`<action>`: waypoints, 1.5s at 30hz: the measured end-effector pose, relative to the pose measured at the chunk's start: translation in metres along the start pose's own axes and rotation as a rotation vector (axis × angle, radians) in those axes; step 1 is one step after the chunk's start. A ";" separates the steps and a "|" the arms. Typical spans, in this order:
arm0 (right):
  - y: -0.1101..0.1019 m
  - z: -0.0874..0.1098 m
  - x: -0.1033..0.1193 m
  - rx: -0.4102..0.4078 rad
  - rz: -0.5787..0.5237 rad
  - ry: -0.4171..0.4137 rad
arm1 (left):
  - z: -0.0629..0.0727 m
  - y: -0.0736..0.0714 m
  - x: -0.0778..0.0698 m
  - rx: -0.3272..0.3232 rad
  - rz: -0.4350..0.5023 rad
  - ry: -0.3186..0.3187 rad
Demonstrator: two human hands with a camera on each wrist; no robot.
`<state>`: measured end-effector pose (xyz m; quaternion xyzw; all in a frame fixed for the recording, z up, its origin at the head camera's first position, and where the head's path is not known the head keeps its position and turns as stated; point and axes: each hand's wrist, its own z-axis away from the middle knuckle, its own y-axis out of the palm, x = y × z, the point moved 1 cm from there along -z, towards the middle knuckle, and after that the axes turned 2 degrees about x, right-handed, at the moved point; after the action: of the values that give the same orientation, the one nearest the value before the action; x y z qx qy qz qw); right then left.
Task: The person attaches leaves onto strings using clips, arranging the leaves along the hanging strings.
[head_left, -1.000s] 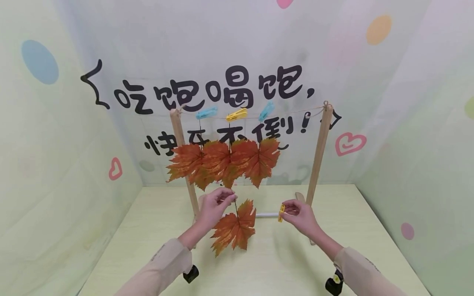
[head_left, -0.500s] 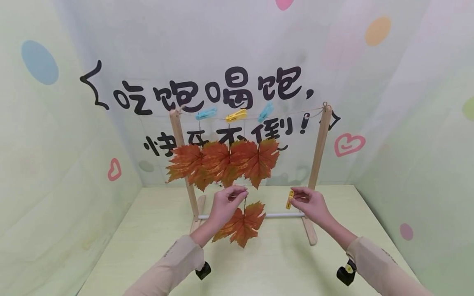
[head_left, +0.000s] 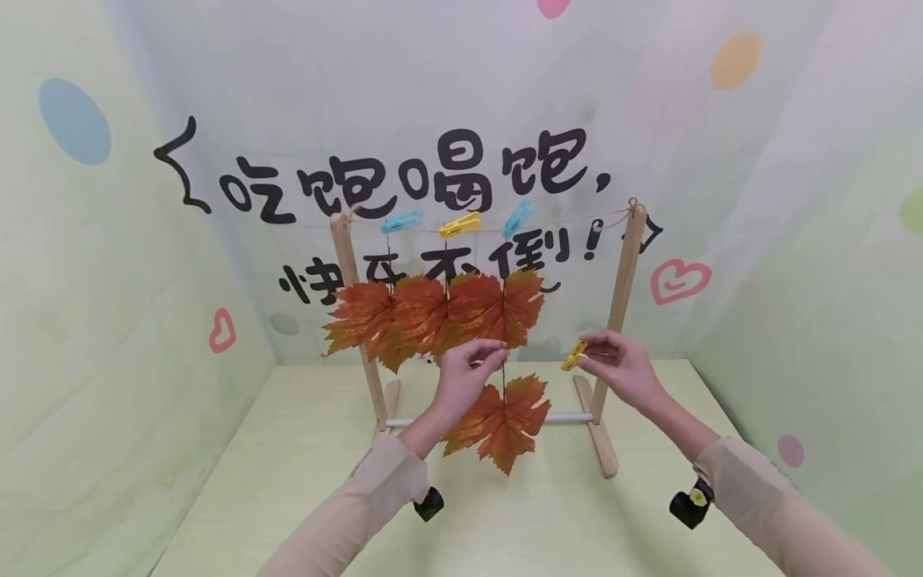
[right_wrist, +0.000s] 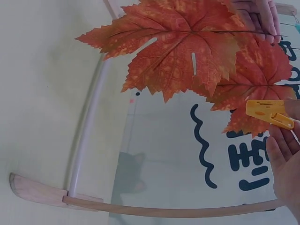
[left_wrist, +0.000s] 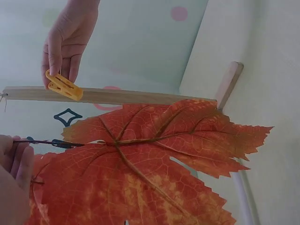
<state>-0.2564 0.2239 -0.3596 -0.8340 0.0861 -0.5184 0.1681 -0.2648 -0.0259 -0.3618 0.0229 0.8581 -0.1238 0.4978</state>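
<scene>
My left hand (head_left: 470, 377) pinches the thin dark stem of an orange-red maple leaf (head_left: 508, 425), which hangs below the fingers. To its right, my right hand (head_left: 623, 369) holds a yellow clothespin (head_left: 574, 355) between thumb and fingers. In the right wrist view the clothespin (right_wrist: 268, 112) points toward the leaves. Behind the hands, a string between two wooden posts carries three similar leaves (head_left: 433, 312), clipped by their stems with a blue clothespin (head_left: 401, 221), a yellow one (head_left: 460, 224) and another blue one (head_left: 518, 218). The held leaf's stem overlaps the rightmost hanging leaf in the head view.
The wooden rack has a left post (head_left: 360, 320), a right post (head_left: 626, 272) and a white crossbar (head_left: 570, 418) low between its feet. Bare string (head_left: 577, 218) runs from the right blue clothespin to the right post. A printed cloth backdrop encloses the pale table (head_left: 303, 481).
Both hands have moved right and upward. The left carries the leaf along by its stem, and the yellow clothespin in the right hand has tilted toward the left.
</scene>
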 end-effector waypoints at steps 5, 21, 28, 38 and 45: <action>-0.007 -0.003 0.008 -0.010 0.002 -0.028 | -0.002 0.010 -0.027 0.020 0.008 -0.015; -0.034 -0.022 0.040 -0.133 -0.014 -0.145 | -0.030 0.031 -0.048 0.055 0.066 -0.015; -0.046 -0.032 0.055 -0.175 0.020 -0.204 | -0.054 0.040 -0.060 0.020 0.029 -0.024; -0.057 -0.041 0.069 -0.176 0.004 -0.209 | -0.095 0.055 -0.030 -0.016 0.082 -0.008; -0.067 -0.051 0.081 -0.183 -0.053 -0.264 | -0.112 0.059 -0.034 -0.040 0.042 0.002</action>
<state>-0.2677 0.2511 -0.2469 -0.9086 0.0883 -0.3986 0.0876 -0.3329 0.0607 -0.2905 0.0313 0.8601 -0.0962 0.5000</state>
